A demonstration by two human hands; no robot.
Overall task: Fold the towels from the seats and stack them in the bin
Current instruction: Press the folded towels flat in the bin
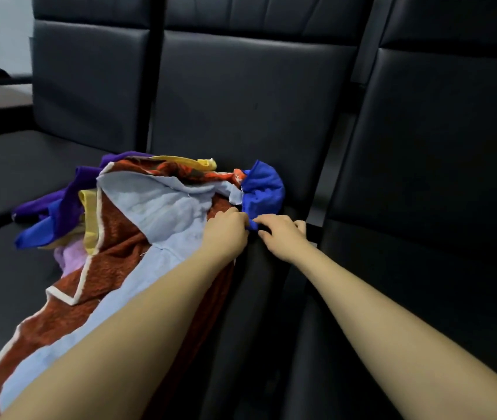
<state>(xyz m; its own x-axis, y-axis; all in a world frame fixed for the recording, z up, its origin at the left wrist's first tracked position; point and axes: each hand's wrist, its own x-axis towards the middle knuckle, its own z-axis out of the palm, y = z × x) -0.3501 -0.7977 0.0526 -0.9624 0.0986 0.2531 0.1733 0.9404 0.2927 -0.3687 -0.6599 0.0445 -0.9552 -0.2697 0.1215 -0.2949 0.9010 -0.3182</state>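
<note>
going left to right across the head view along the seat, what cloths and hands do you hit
crumpled purple towel → large rust-red towel with pale blue underside and white edging → left hand → bunched bright blue cloth, which both hands pinch at its lower edge → right hand

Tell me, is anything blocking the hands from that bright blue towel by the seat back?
No. The left hand and right hand already pinch the lower edge of the blue towel, which lies at the right end of the towel pile, nothing over it. The bin is out of view, so that path cannot be judged.
</note>
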